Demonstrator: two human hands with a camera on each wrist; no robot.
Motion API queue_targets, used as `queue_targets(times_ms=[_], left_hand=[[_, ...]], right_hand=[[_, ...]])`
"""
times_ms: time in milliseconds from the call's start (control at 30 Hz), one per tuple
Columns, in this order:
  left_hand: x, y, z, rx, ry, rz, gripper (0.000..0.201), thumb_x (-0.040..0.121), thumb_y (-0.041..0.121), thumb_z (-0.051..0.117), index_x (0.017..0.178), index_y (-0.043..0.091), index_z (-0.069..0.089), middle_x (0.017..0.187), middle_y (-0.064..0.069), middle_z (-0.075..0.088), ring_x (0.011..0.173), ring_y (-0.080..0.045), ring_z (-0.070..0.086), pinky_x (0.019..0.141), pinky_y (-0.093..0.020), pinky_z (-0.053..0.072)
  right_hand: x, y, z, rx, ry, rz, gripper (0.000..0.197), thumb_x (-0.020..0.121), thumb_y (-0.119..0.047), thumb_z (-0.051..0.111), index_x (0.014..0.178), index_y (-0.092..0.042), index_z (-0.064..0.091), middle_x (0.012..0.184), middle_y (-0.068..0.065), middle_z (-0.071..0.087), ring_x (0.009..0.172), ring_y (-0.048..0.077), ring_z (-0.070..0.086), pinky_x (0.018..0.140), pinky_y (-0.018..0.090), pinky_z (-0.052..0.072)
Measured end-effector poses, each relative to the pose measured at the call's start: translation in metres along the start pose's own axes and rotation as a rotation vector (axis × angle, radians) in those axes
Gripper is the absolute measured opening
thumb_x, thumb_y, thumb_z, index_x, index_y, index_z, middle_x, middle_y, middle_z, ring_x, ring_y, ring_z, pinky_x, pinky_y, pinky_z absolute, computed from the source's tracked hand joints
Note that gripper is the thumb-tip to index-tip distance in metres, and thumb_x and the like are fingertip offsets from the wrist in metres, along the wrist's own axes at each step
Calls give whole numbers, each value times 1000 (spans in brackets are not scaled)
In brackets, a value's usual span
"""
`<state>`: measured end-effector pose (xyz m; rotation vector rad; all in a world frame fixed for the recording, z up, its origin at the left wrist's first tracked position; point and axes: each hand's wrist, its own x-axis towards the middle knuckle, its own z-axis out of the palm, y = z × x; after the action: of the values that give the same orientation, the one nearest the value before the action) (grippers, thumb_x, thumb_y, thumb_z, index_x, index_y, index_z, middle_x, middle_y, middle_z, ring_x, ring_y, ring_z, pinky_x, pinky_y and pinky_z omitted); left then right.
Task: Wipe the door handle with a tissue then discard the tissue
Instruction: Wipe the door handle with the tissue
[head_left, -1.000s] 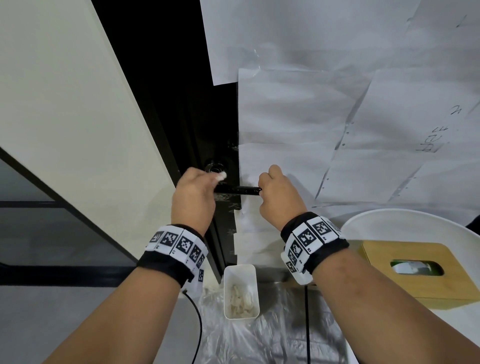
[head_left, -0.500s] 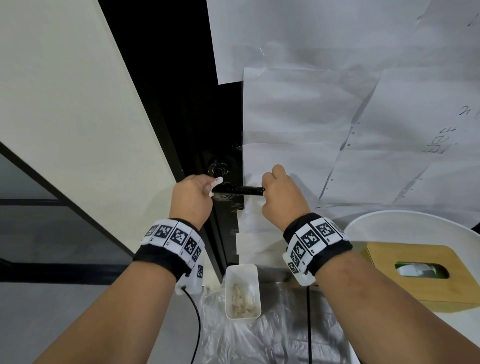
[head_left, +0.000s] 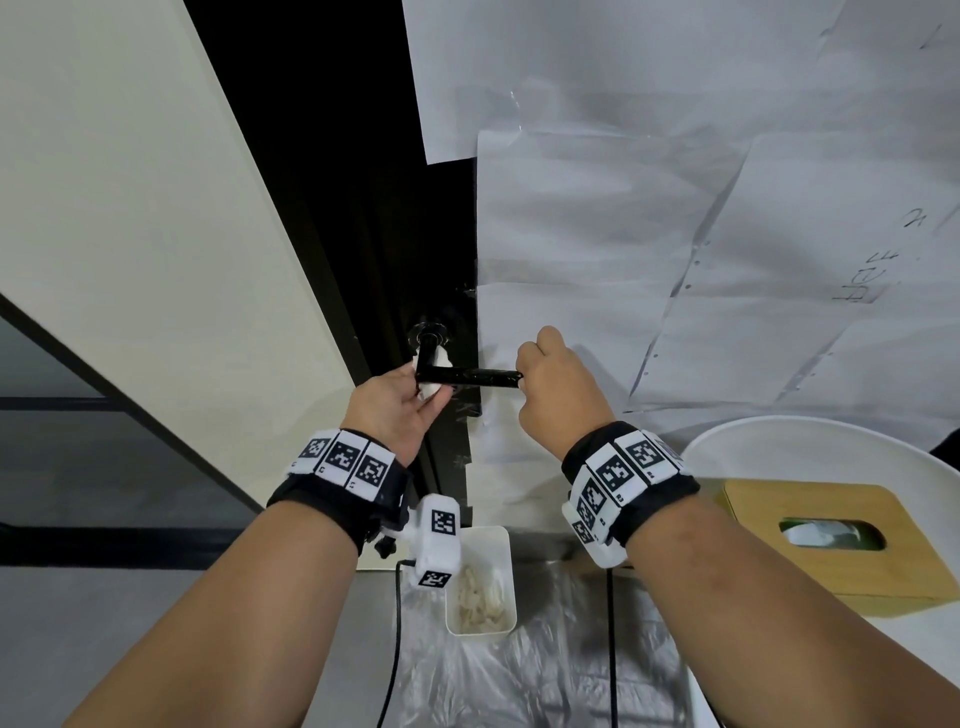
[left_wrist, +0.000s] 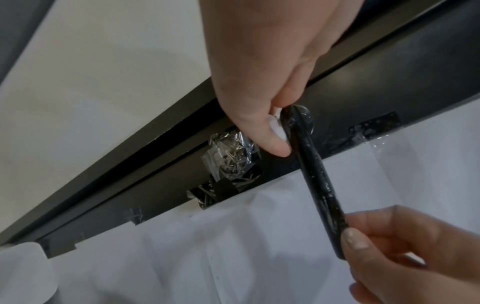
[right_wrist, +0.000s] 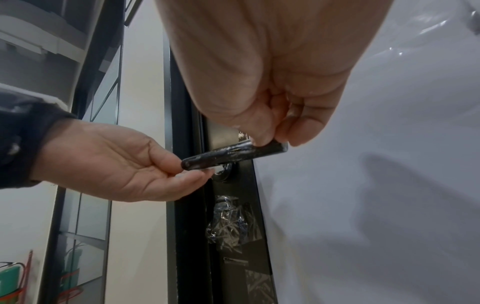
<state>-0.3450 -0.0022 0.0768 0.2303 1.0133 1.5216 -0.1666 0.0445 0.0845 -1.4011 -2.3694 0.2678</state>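
Both hands work the black door handle (head_left: 467, 375): the right hand (head_left: 558, 387) pinches its free end, the left hand (head_left: 397, 410) pinches the tissue (head_left: 434, 364) against its neck. Wiping is underway; next, probably, rubbing along the bar.

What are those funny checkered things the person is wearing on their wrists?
Each wrist has a black band with a row of white square tags printed with black blocky patterns, like little puzzle codes. The right wrist's band has the same tags. A small white box with more of these patterns hangs under the left wrist, and a thin black cable runs down from it. The arms are bare, without sleeves.
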Motion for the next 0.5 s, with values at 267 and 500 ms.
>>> queue_targets(times_ms=[267,500], left_hand=[[-3,-3,-2,256,332,132,16,91,4,60,106,0,61,108,-14,64,84,-20,65,68,-22,58],[-9,-7,12,521,363,388,18,96,11,53,110,8,64,100,-1,65,79,-6,65,82,-23,54]], right_hand=[[0,1,-1,-2,10,0,17,79,9,52,85,-6,49,99,10,41,68,22,39,58,31,33],[0,1,-2,2,15,-8,19,78,10,52,82,-8,47,98,10,41,66,21,37,59,30,30]])
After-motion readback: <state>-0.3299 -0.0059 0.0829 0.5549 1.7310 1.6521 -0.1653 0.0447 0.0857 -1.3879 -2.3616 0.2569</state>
